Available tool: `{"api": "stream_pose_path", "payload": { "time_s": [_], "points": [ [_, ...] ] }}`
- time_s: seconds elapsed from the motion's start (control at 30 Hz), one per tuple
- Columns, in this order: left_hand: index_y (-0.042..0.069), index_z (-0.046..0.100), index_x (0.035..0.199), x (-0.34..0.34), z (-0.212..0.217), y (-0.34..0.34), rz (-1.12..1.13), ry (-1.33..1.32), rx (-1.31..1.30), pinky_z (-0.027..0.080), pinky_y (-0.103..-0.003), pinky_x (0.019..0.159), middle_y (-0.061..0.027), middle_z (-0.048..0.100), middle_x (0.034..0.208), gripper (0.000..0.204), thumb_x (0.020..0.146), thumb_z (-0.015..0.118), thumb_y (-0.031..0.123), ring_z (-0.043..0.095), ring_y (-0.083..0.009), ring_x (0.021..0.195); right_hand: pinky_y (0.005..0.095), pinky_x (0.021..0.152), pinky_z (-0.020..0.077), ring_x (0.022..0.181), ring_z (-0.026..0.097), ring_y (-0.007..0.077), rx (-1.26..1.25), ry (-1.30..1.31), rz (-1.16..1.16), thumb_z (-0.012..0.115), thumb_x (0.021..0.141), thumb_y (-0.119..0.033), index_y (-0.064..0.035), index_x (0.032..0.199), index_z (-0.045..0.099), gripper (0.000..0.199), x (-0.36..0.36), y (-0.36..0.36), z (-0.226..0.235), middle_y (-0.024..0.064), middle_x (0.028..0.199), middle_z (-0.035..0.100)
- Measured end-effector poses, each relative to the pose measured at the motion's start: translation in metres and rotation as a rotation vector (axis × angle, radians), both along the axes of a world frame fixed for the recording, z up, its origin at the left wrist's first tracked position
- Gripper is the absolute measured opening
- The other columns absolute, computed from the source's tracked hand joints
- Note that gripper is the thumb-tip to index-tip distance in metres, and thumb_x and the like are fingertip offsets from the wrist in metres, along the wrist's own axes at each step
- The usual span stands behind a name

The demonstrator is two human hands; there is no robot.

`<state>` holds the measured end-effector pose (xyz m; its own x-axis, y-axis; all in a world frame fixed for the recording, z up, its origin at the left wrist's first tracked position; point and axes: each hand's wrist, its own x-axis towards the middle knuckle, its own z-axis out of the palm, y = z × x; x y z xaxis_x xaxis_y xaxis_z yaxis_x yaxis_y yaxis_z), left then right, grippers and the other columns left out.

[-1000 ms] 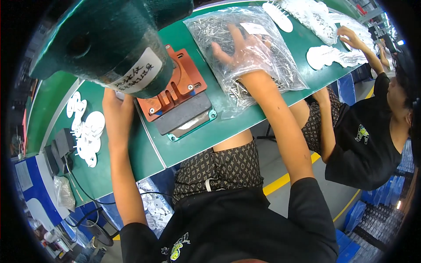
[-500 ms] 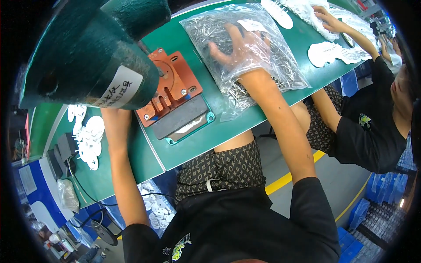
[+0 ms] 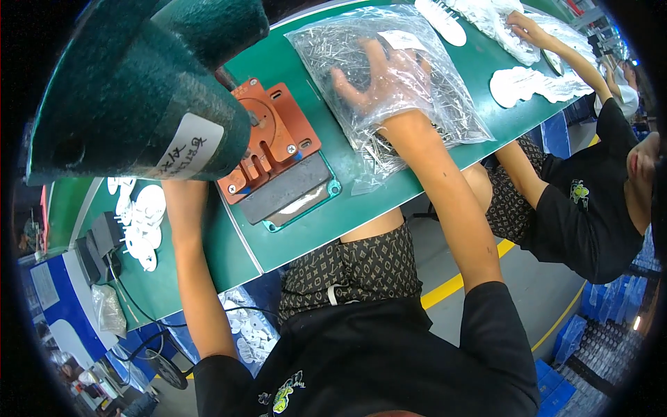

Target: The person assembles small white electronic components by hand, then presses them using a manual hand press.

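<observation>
At the far left of the green table (image 3: 306, 236), a cluster of white flat parts (image 3: 139, 219) lies beside a small dark box (image 3: 104, 233); a big dark green machine head (image 3: 139, 97) hangs over that end and bears a white label; the left forearm runs up beneath it, so the left hand is hidden and its grip cannot be told; just right of the machine sits an orange metal fixture (image 3: 271, 142) on a grey plate with a teal rim (image 3: 295, 198); further right lies a clear plastic bag (image 3: 389, 83) full of thin metal pins, flat on the table; the right hand (image 3: 389, 76) is inside the bag, fingers spread wide and flat on the pins, pinching nothing that shows; at the right end, another person's hand (image 3: 521, 21) rests among more white flat parts (image 3: 528, 83); that person in a black shirt sits alongside.
</observation>
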<state>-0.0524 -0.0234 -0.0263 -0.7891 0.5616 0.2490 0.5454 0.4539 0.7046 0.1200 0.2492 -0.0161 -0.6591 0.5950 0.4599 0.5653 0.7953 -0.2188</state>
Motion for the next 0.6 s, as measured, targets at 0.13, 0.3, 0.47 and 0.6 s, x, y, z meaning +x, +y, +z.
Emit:
{"api": "stream_pose_path", "payload": {
  "time_s": [0.13, 0.3, 0.47, 0.6],
  "points": [
    [-0.006, 0.066, 0.103, 0.003, 0.003, 0.001, 0.010, -0.011, -0.025, 0.046, -0.040, 0.092, -0.0197, 0.069, 0.110, 0.020, 0.085, 0.065, 0.003, 0.064, -0.0355, 0.103, 0.0544, 0.108, 0.0285, 0.111, 0.060, 0.0393, -0.009, -0.064, -0.014, 0.057, 0.084, -0.064, -0.0143, 0.128, 0.058, 0.067, 0.001, -0.002, 0.002, 0.0216, 0.112, 0.067],
    [-0.007, 0.066, 0.102, 0.005, 0.008, 0.005, -0.007, 0.015, -0.017, 0.047, -0.040, 0.090, -0.0206, 0.070, 0.107, 0.021, 0.085, 0.064, 0.004, 0.064, -0.0366, 0.101, 0.0551, 0.111, 0.0255, 0.119, 0.058, 0.0388, 0.008, -0.076, 0.028, 0.055, 0.083, -0.068, -0.0152, 0.137, 0.053, 0.076, 0.004, -0.003, 0.003, 0.0194, 0.131, 0.061],
    [-0.008, 0.066, 0.102, 0.003, 0.012, 0.006, -0.043, 0.082, -0.020, 0.047, -0.039, 0.089, -0.0213, 0.070, 0.104, 0.022, 0.085, 0.060, 0.004, 0.065, -0.0361, 0.101, 0.0563, 0.111, 0.0253, 0.124, 0.056, 0.0380, 0.024, -0.107, 0.026, 0.058, 0.081, -0.068, -0.0169, 0.139, 0.053, 0.077, 0.003, -0.004, 0.004, 0.0175, 0.143, 0.052],
    [-0.008, 0.066, 0.102, 0.003, 0.009, 0.008, -0.013, 0.039, -0.027, 0.048, -0.039, 0.089, -0.0219, 0.071, 0.104, 0.023, 0.084, 0.058, 0.004, 0.065, -0.0362, 0.102, 0.0575, 0.111, 0.0252, 0.124, 0.055, 0.0374, 0.014, -0.104, 0.014, 0.059, 0.079, -0.064, -0.0181, 0.136, 0.056, 0.073, 0.002, -0.004, 0.001, 0.0176, 0.144, 0.051]
  ]
}}
